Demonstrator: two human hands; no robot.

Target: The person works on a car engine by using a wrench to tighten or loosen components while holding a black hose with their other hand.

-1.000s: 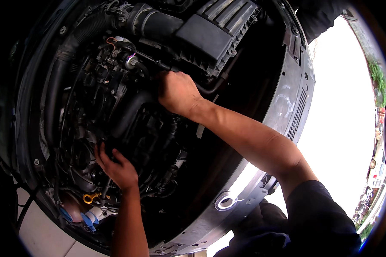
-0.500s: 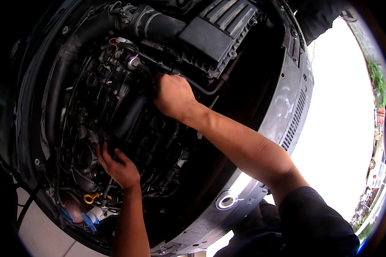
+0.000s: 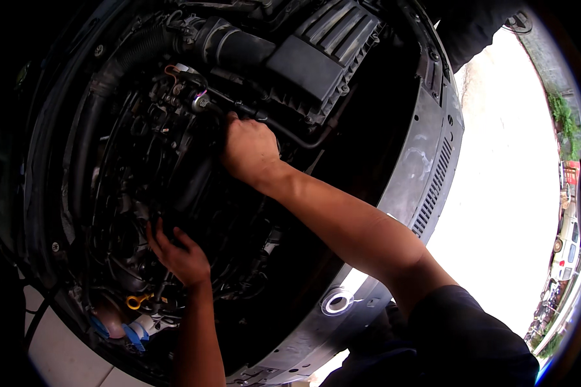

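My right hand (image 3: pixel 250 151) reaches across the engine (image 3: pixel 174 148) from the right, its fingers curled into a fist at the engine's far side. What it grips, if anything, is hidden behind the knuckles. Just beyond it are a hose and a round metal fitting (image 3: pixel 201 102) with coloured wires. Nearer and to the left, my left hand (image 3: pixel 182 257) lies against the dark engine parts, fingers spread, holding nothing that I can see. A thick dark tube-like part (image 3: pixel 197 177) runs between the two hands, mostly in shadow.
A black air filter box (image 3: pixel 310 68) sits at the far right of the bay, joined to a ribbed intake hose (image 3: pixel 126 61). A yellow dipstick ring (image 3: pixel 135 302) and blue caps (image 3: pixel 134 337) are at near left. The grey front crossmember (image 3: pixel 410 174) curves along the right.
The view has shifted slightly, so the engine bay appears a little further left. My right fist is a touch nearer to me; my left hand keeps its place, fingers spread.
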